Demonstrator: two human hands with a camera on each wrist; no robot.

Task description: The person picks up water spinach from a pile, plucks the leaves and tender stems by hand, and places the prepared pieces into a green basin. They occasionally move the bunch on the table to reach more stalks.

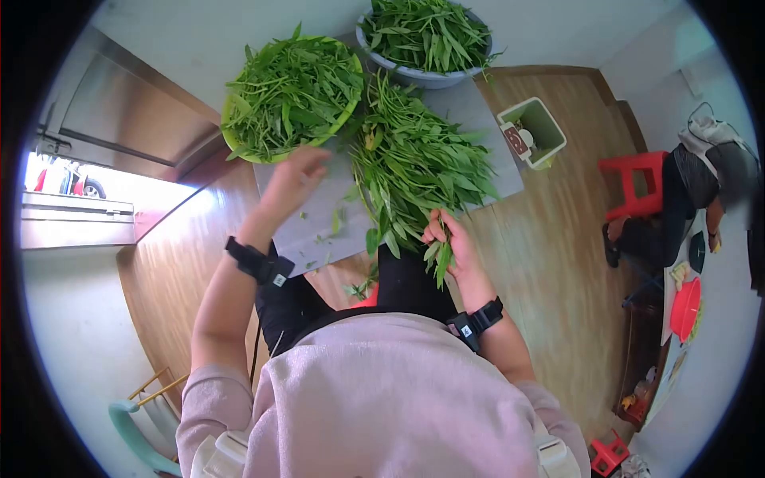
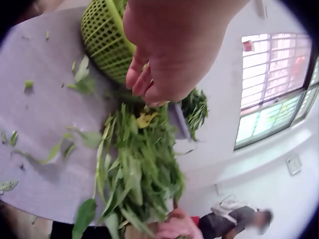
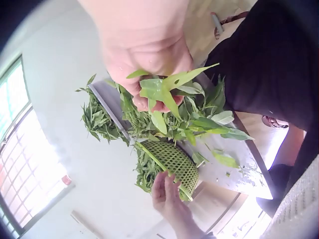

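Right hand (image 1: 458, 247): fingers curled round leafy sprig (image 1: 437, 260) beside worktop's near edge. Leaf tips point toward lap; long axis roughly front to back. Left hand (image 1: 298, 180): fingers relaxed, near green basket (image 3: 175, 162); contact cannot be told. Pile of greens (image 1: 426, 155) on worktop (image 1: 307, 209): long axis diagonal, leaf ends toward near right, overlapping near edge. Open worktop left of pile, scattered with scraps (image 2: 29, 84).

Right hand (image 1: 452, 240) holding leafy greens (image 1: 438, 261), left hand (image 1: 300, 174) near heaped green basket (image 1: 348, 121), blue-grey basin (image 1: 422, 78) alongside
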